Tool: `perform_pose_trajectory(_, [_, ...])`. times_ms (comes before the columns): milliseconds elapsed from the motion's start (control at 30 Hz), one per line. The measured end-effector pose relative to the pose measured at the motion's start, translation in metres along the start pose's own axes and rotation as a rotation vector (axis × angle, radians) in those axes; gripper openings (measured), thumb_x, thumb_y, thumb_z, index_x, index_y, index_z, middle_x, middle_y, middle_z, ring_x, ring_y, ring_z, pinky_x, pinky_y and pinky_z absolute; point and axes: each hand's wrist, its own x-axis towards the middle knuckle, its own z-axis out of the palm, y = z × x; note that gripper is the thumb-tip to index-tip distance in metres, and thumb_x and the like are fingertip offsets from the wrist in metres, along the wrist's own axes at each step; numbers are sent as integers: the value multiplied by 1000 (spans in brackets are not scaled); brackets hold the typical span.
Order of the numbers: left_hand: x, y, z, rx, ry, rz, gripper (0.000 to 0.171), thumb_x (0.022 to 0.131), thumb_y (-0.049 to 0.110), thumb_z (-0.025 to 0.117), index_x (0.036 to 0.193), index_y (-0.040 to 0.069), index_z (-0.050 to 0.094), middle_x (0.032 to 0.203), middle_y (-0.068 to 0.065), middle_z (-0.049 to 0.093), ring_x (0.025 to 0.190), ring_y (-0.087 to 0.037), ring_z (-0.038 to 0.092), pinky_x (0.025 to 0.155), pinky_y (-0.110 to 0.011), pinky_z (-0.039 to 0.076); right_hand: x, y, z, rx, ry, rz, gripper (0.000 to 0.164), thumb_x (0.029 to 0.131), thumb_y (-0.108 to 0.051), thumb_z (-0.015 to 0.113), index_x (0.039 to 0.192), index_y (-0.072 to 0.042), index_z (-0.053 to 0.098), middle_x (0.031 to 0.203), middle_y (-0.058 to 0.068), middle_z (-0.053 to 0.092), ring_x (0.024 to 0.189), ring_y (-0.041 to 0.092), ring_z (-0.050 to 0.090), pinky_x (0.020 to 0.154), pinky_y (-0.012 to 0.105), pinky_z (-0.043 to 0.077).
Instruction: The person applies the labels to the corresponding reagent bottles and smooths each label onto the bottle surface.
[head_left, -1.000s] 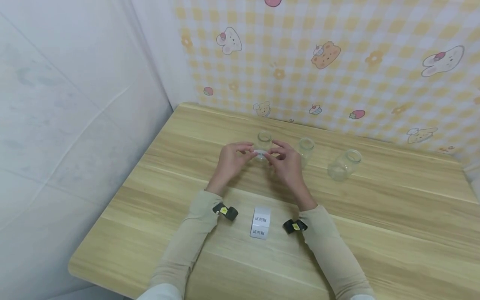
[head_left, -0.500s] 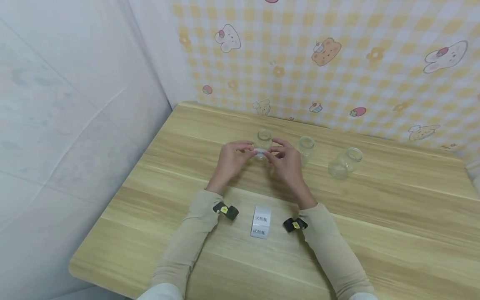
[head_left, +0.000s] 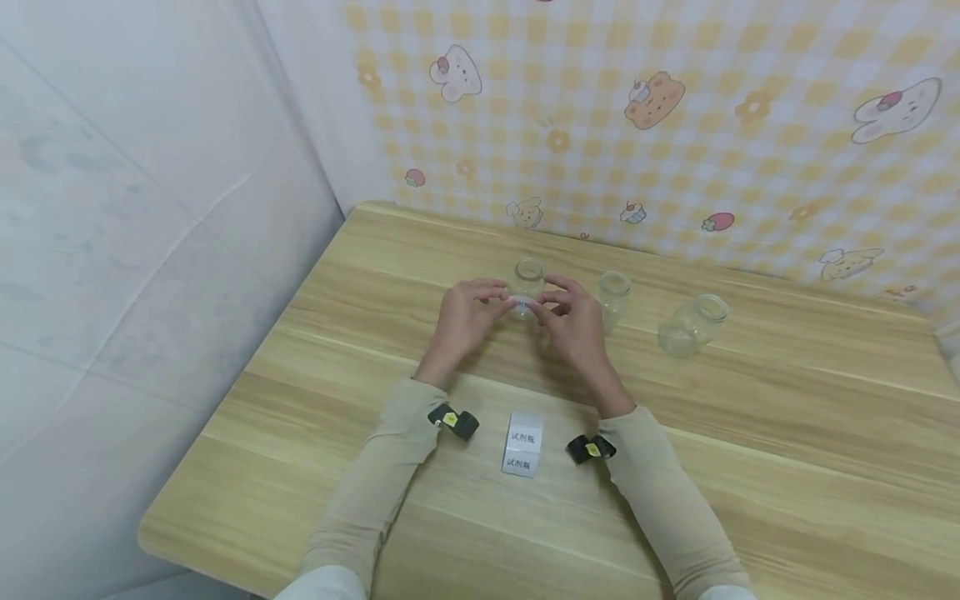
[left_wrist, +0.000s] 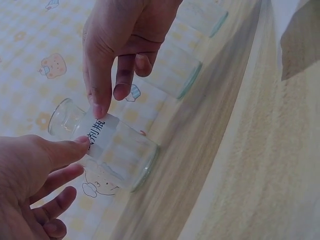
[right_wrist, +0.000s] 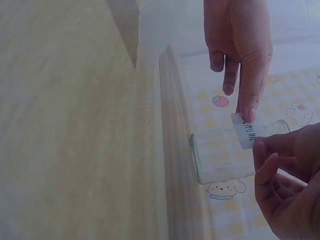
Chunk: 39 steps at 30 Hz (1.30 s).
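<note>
A clear glass bottle (head_left: 529,271) stands upright toward the back of the wooden table. Against its front lies a white label (left_wrist: 103,134) with black printed characters. My left hand (head_left: 465,318) pinches the label's left end between thumb and index finger. At the other end, my right hand (head_left: 576,323) does the same, its thumb tip at the label's edge. In the right wrist view the label (right_wrist: 244,131) is stretched between both hands, overlapping the bottle wall (right_wrist: 220,155). The remaining fingers of both hands are loosely bent beside the glass.
Two more clear glass bottles stand to the right, one close by the right hand (head_left: 613,292) and one farther along (head_left: 693,327). A strip of printed labels (head_left: 522,444) lies between the forearms. Behind the table (head_left: 787,433) hangs a yellow checked cloth (head_left: 570,179).
Both hands keep their grip on the label at the bottle, with barely any movement. The head view has tilted slightly.
</note>
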Motion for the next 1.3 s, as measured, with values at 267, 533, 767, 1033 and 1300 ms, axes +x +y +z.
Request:
perform_pose_trajectory(267, [2,1,2,20,10,15,10,90,19,83,95,10,82,121,-6,75,112,-27,66,94,-40,53,1,0,-2,-40,7,-15,14,95,-10,76,97,3,79,138,11,64,74,27,73,56,16,49])
perform_pose_trajectory(533, [3,0,2,29,25,21,10,90,19,82,94,10,82,121,-6,75,114,-27,66,96,-40,52,2,0,-1,-44,18,-13,13,95,-10,76,96,2,79,138,10,65,73,26,73,56,17,49])
perform_pose_trajectory(767, [4,-1,2,23,36,21,11,90,19,83,95,10,81,120,-6,76,116,-27,65,99,-40,50,4,0,0,-59,25,-24,13,95,-11,77,95,2,79,137,11,66,74,26,73,59,17,49])
perform_pose_trajectory(1033, [3,-2,5,20,38,-6,11,90,21,82,95,11,82,120,-3,76,114,-25,64,98,-41,50,3,1,0,-63,32,-34,14,95,-12,77,95,2,80,136,11,67,75,26,73,59,17,50])
perform_pose_trajectory(1300, [2,-4,5,33,54,3,11,89,22,84,95,12,82,118,-3,76,109,-25,66,93,-39,52,2,0,0,-72,25,-24,15,94,-12,78,97,3,80,136,10,67,77,27,73,62,21,51])
